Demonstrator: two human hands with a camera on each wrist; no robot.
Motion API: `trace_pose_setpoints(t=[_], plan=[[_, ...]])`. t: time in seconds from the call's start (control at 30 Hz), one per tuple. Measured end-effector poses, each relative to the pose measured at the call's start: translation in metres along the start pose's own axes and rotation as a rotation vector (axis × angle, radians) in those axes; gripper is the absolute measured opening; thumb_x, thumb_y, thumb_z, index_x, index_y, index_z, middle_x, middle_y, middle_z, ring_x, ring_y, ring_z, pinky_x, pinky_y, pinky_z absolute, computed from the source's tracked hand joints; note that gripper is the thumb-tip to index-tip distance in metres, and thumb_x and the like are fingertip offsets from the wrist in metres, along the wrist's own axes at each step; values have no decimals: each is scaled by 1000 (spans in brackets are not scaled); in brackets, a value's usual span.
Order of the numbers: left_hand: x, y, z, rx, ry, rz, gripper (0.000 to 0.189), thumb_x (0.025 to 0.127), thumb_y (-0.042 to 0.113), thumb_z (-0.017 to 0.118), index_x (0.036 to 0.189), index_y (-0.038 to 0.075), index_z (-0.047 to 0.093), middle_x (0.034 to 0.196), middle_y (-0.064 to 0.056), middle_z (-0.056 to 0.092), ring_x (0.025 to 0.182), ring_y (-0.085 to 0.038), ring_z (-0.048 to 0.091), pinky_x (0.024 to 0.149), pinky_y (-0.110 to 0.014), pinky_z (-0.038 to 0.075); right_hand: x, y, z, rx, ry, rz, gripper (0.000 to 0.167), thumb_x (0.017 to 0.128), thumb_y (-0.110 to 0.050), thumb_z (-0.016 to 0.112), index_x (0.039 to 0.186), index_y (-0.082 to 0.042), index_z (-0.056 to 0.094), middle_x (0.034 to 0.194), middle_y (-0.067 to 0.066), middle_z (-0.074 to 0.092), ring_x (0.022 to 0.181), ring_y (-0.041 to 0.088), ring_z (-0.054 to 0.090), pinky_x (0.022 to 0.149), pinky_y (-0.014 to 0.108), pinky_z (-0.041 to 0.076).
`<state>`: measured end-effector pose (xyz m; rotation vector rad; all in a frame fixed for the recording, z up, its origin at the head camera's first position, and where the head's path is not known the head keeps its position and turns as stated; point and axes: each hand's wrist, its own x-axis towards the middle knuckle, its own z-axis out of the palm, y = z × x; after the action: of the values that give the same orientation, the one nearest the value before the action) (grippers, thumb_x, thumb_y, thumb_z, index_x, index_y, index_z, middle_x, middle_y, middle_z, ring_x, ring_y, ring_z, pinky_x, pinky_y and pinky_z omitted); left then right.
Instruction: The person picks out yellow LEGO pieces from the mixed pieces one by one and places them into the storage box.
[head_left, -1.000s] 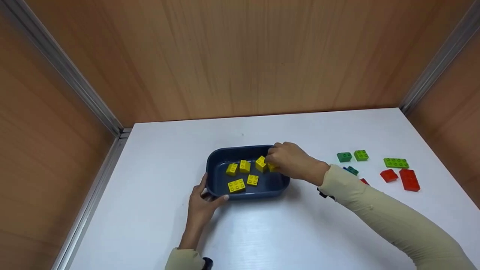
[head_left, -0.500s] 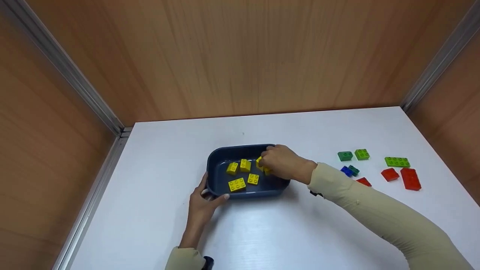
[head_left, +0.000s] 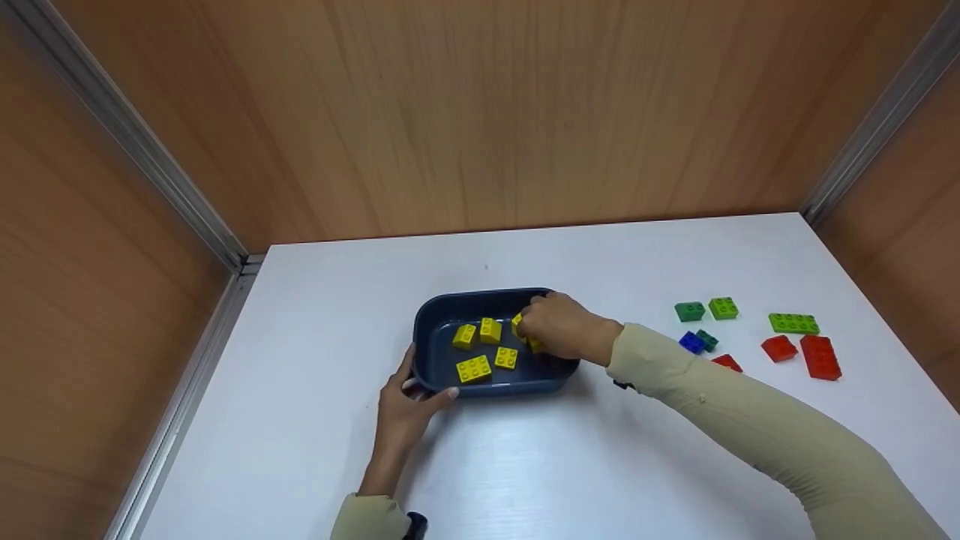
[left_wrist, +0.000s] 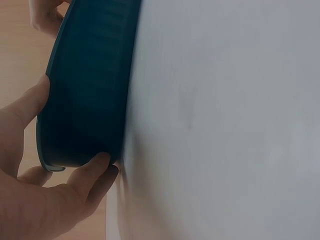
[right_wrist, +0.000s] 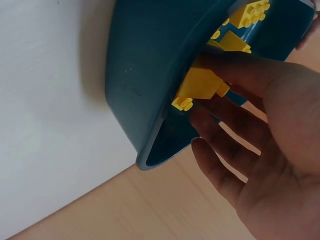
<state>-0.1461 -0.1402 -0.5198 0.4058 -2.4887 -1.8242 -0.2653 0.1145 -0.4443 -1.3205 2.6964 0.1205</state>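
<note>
A dark blue tray (head_left: 517, 388) stands mid-table with several yellow building bricks (head_left: 473, 369) inside. My left hand (head_left: 405, 409) grips its left end, thumb at the near rim and fingers at the side; the left wrist view shows these fingers (left_wrist: 90, 175) against the tray's outer wall (left_wrist: 90, 90). Over the tray's right end, my right hand (head_left: 561, 328) reaches in. In the right wrist view, its thumb and forefinger pinch a yellow brick (right_wrist: 201, 84), while the other fingers stay loosely bent. From the head view, the hand partly hides the bricks beneath it.
To the right lie loose bricks: dark green (head_left: 690, 311), lime green (head_left: 724, 308), a long lime one (head_left: 793, 323), blue (head_left: 691, 343) and red (head_left: 821, 358). Wooden panels (head_left: 525, 112) enclose the white table (head_left: 337, 315) at the back and sides.
My right hand has shifted slightly left and deeper into the tray, and the blue brick has come out from behind the sleeve. The left hand and the tray have stayed put.
</note>
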Motion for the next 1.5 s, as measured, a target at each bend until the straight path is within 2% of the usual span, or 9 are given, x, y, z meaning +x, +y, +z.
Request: trace_pose_setpoints(t=[0.23,0.47,0.7,0.9,1.13,1.37,1.5], plan=[[0,0,-1,5,-4,0,101,84,15,90,167,16,33,150,-24,52,130,-36,58,110,-44,53,3,-2,4,-15,-44,4,27,98,-15,77,126,-11,79,118,6,78,102,26,68,95,44,59],[1,0,0,8,-2,4,101,84,15,90,167,15,33,150,-24,51,132,-37,58,111,-45,52,8,-6,5,-46,-83,9,28,99,-18,77,126,-11,77,117,6,79,103,25,70,101,45,58],[-1,1,-1,1,-10,15,100,84,14,90,167,12,33,146,-26,51,134,-39,57,112,-45,51,8,-10,11,-105,-59,-11,29,98,-20,79,125,-9,77,113,8,80,103,27,74,96,46,59],[1,0,-1,15,-5,5,100,84,15,90,167,13,33,145,-25,52,134,-38,57,112,-45,51,9,-10,16,-97,-46,-7,30,98,-18,78,127,-10,76,116,8,79,106,27,74,96,47,59],[1,-1,-2,18,-5,4,101,84,16,90,167,14,33,146,-24,52,133,-37,57,111,-45,52,8,-11,18,-115,-57,5,26,98,-19,78,122,-9,77,113,8,80,105,28,73,94,46,59],[0,0,-1,8,-8,-1,101,84,16,90,167,15,33,145,-23,53,133,-36,57,111,-45,52,5,-12,9,-160,-82,14,32,97,-22,80,126,-10,76,113,8,79,104,28,72,94,45,59],[0,-1,-1,16,-5,0,101,84,16,90,167,16,33,146,-23,53,132,-36,58,110,-45,53,3,-10,-2,-129,-90,24,36,96,-23,81,129,-11,76,116,7,78,105,28,70,98,46,58]])
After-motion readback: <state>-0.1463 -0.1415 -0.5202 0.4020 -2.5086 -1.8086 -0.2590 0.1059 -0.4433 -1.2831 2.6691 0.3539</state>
